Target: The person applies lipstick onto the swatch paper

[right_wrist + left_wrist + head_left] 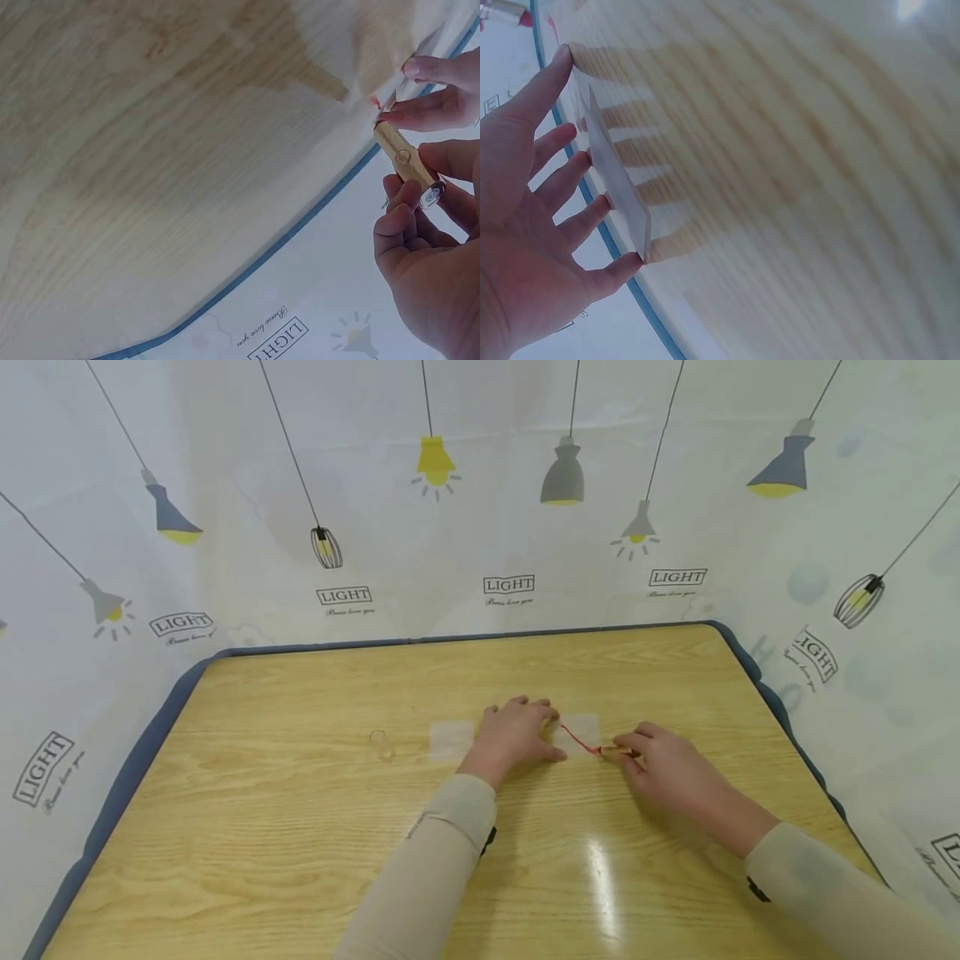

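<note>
My right hand (675, 770) pinches a gold-cased lipstick (405, 157) between thumb and fingers. Its red tip touches a thin white square sheet (587, 727), at the lower end of a slanting red line (576, 739). With fingers spread, my left hand (513, 735) rests at the left side of that sheet. In the left wrist view, the fingertips of the left hand (532, 187) stand around a pale flat sheet (619, 176). To the left of the left hand lies another white square sheet (450, 741), partly hidden by the hand.
A faint ring-shaped thing (382, 746) lies left of the sheets. The wood-grain table (300, 843) has a dark blue edge (315, 647). Behind it and at both sides hang white sheets printed with lamps (435, 543).
</note>
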A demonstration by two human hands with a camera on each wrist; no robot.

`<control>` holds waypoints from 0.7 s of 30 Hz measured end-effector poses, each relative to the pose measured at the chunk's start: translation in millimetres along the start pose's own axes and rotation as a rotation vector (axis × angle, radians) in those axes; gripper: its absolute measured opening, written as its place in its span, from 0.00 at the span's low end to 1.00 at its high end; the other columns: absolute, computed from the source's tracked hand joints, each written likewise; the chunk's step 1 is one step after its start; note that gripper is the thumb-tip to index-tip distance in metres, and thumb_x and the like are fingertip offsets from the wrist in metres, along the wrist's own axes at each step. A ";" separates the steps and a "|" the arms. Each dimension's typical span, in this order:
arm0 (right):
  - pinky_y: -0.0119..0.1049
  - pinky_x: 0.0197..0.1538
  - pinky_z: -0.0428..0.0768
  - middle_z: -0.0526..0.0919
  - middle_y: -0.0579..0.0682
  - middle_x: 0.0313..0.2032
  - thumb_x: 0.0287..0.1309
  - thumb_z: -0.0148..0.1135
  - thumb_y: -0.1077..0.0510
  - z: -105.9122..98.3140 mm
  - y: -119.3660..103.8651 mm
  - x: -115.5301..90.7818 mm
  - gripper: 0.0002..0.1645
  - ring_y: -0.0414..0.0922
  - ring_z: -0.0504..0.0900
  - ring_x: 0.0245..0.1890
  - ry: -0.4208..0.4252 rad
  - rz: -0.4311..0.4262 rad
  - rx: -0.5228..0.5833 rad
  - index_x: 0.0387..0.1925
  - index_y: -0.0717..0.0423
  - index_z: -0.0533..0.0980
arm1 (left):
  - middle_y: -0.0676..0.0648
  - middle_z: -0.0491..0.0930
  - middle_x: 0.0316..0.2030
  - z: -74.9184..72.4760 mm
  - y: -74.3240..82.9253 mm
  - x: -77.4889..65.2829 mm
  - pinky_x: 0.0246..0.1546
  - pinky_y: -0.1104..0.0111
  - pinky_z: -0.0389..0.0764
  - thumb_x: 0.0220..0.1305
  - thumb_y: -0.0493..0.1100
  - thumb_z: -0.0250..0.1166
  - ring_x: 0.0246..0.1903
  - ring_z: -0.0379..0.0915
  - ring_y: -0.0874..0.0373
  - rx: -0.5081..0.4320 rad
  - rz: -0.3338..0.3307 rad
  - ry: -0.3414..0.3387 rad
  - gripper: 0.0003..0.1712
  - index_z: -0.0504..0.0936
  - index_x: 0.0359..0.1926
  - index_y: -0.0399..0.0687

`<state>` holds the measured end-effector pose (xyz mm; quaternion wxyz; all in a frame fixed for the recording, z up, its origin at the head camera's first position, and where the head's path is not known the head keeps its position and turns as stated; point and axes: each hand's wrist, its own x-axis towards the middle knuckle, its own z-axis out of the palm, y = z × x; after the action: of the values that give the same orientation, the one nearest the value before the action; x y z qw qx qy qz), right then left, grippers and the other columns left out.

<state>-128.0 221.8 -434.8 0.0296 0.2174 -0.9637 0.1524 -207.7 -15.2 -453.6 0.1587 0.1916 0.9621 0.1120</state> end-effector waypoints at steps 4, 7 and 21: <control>0.39 0.35 0.86 0.84 0.56 0.39 0.66 0.70 0.64 -3.9 3.5 0.4 0.13 0.47 0.85 0.35 0.052 -0.013 0.010 0.51 0.65 0.86 | 0.59 0.69 0.79 0.4 -1.8 -0.3 0.81 0.38 0.57 0.63 0.69 0.73 0.83 0.54 0.51 -0.039 -0.007 0.008 0.43 0.73 0.76 0.69; 0.38 0.34 0.86 0.84 0.56 0.39 0.66 0.70 0.65 -6.3 4.9 1.8 0.13 0.47 0.85 0.35 0.074 -0.028 0.003 0.50 0.65 0.85 | 0.58 0.70 0.78 0.8 -2.6 -0.6 0.81 0.39 0.57 0.63 0.69 0.74 0.83 0.54 0.51 -0.043 -0.007 0.009 0.47 0.69 0.79 0.67; 0.40 0.36 0.86 0.85 0.57 0.40 0.69 0.69 0.63 -15.2 -3.8 23.9 0.14 0.48 0.85 0.36 0.119 -0.037 0.043 0.53 0.65 0.85 | 0.55 0.63 0.82 -11.4 -17.4 -9.3 0.78 0.37 0.63 0.60 0.80 0.67 0.81 0.58 0.45 0.146 0.023 0.068 0.55 0.62 0.82 0.67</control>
<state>-148.1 213.4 -416.3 0.0847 0.2262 -0.9526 0.1848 -209.3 -36.3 -445.4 0.1104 0.2097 0.9702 0.0496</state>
